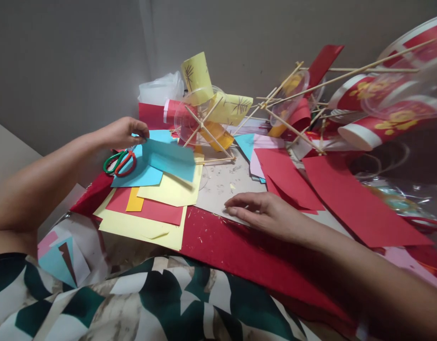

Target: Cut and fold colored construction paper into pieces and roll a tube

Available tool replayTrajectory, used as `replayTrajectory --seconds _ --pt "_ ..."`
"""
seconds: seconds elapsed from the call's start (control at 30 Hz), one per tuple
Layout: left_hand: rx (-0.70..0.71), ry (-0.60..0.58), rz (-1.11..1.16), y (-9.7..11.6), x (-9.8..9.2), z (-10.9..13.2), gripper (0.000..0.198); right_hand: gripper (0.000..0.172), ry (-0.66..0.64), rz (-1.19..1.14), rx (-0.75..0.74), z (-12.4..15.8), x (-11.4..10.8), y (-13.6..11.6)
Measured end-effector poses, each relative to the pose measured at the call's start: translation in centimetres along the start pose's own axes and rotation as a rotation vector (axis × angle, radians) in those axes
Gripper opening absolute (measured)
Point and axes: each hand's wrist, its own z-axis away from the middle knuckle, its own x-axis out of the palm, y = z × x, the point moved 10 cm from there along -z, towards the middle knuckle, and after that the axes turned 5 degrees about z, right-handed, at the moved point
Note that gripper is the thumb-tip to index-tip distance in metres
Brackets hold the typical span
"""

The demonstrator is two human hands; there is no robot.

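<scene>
My left hand (128,132) pinches a corner of a blue sheet of paper (172,158), which tilts up over yellow paper (170,188). Scissors (121,163) with green and red handles lie just below that hand, on another blue piece (138,175). Over the grey board (218,182) near its front edge, my right hand (256,210) holds nothing, its fingers loosely bent and apart. Between the hands and farther back stands a stick frame (202,124) with a clear plastic lid and yellow paper pieces (197,78) bearing drawn marks.
Large red sheets (360,199) lie to the right. Behind them is a second stick structure (264,105), with long sticks reaching right toward red-and-white paper cups (382,125). A bag of paper scraps (64,258) sits low at left. A grey wall (240,33) rises behind.
</scene>
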Motion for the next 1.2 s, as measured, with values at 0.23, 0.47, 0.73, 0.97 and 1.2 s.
replayTrajectory --seconds 0.23,0.47,0.73,0.97,1.2 --pt "0.003 0.127 0.632 4.7 1.5 0.4 0.017 0.054 0.145 -0.262 0.061 0.1 -1.0 0.5" --pt "0.103 -0.178 0.937 11.5 9.3 0.4 0.016 0.041 0.519 -0.653 0.127 0.6 -4.4 2.3" --pt "0.315 -0.106 0.935 14.1 10.6 -0.9 0.037 0.015 0.707 -1.050 0.325 1.4 -4.7 7.2" --pt "0.990 -0.055 0.358 19.2 10.5 2.7 0.058 0.012 0.615 -1.176 0.348 0.9 -3.7 7.3" --pt "0.656 -0.271 0.751 20.7 11.4 -0.6 0.019 0.018 0.709 -0.942 0.251 1.9 -5.4 7.4"
